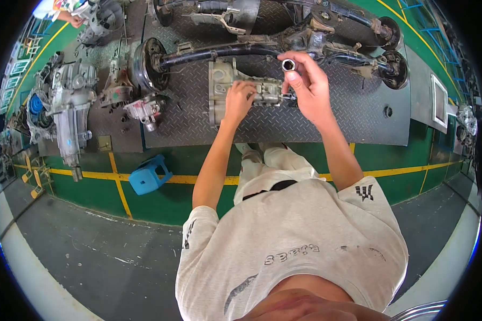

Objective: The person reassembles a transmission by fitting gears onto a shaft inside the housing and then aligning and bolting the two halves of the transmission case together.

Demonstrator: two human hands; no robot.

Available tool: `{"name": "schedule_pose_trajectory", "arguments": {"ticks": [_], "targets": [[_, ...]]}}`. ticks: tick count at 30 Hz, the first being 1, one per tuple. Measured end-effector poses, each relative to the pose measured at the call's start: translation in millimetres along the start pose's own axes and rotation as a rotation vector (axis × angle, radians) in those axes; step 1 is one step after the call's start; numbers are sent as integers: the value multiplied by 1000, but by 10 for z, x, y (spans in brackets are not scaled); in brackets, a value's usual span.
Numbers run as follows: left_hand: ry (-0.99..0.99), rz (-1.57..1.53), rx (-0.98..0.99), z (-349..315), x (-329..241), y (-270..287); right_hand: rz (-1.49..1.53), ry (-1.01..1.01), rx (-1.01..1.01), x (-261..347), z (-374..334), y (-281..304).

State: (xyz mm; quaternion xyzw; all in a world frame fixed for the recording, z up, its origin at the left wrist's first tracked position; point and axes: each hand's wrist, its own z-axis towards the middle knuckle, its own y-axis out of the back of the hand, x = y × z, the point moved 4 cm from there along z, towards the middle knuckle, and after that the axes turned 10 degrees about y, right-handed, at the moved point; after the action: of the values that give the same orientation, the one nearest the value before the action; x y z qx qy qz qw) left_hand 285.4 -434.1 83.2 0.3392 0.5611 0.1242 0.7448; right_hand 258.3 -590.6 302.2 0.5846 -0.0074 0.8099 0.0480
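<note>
My right hand (310, 88) holds a shiny steel socket (288, 65) between thumb and fingers, its hexagonal opening turned up toward me. The socket is above the right end of a grey metal gearbox (219, 88), which lies lengthwise on the steel-topped bench. On top of that gearbox rests my left hand (240, 101), fingers curled against the casing; its fingertips are partly hidden. A small shiny part shows at the gearbox's right end, just beneath my right hand; its kind is unclear.
Behind the gearbox a long black axle (219, 52) with round hubs spans the patterned bench top (353, 117). More gearboxes, one large grey one (75, 107) among them, stand at the left. A blue stool (147, 175) is on the floor. A person's hand (77, 22) shows at the upper left.
</note>
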Motion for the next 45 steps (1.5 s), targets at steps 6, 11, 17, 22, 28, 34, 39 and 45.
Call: {"name": "schedule_pose_trajectory", "arguments": {"ticks": [6, 11, 17, 22, 28, 34, 39, 45], "targets": [[604, -914, -187, -814, -363, -69, -137, -559, 223, -898, -833, 173], [1405, -1762, -496, -1249, 242, -1203, -781, -6, 555, -1711, -959, -83], [1122, -2219, -466, -825, 111, -1465, -854, 337, 722, -2079, -846, -493], [727, -2338, -250, -916, 565, -1607, -894, 302, 855, -2296, -815, -769], [442, -2771, -117, -800, 836, -1561, -1069, 227, 898, -2338, -716, -976], [1113, -2660, -60, -465, 245, -1645, -1326, 214, 855, -2422, -648, -358], [965, -2815, -67, -738, 917, -1959, -1082, 118, 1006, -2059, -758, -911], [966, -2777, 19, -618, 889, -1889, -1240, 173, 1027, -2176, -719, -828]]}}
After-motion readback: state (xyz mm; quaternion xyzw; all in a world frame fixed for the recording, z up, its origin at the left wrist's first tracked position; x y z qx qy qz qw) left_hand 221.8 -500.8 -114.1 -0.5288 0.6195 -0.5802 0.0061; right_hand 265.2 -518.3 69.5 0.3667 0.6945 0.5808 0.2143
